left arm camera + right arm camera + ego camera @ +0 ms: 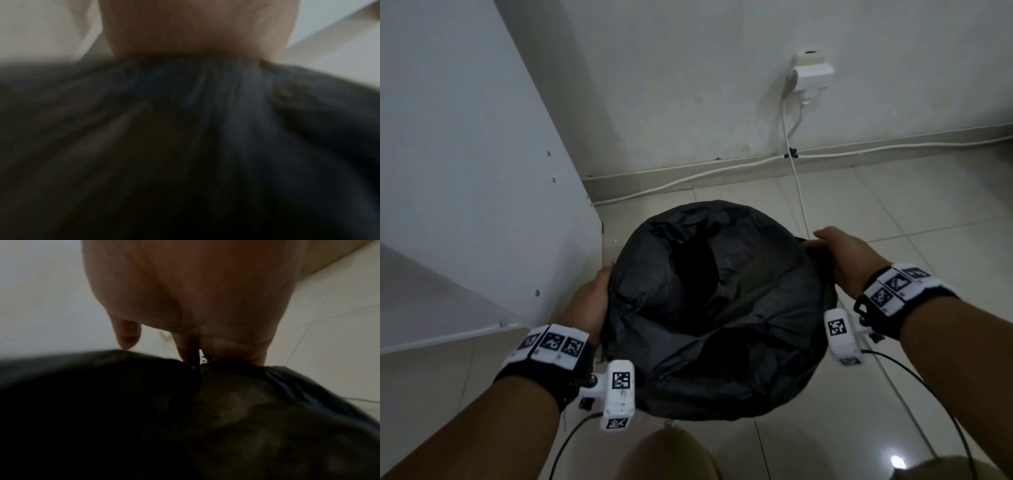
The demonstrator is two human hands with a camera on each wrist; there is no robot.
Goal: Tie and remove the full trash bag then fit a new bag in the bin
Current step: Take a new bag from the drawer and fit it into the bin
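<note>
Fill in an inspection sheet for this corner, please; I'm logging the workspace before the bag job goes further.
Surface: pale tiled floor, glossy, one light glare near the bottom right.
Job's things: black trash bag spread over a round opening; the bin itself is hidden under it.
Clutter: nothing seen.
Grip: left hand holds the bag's left edge; right hand holds its right edge, fingers curled into the plastic.
Cables: white cable drops from the wall socket to the floor; another runs along the skirting.
Surroundings: white cabinet panel on the left, plain wall behind.
</note>
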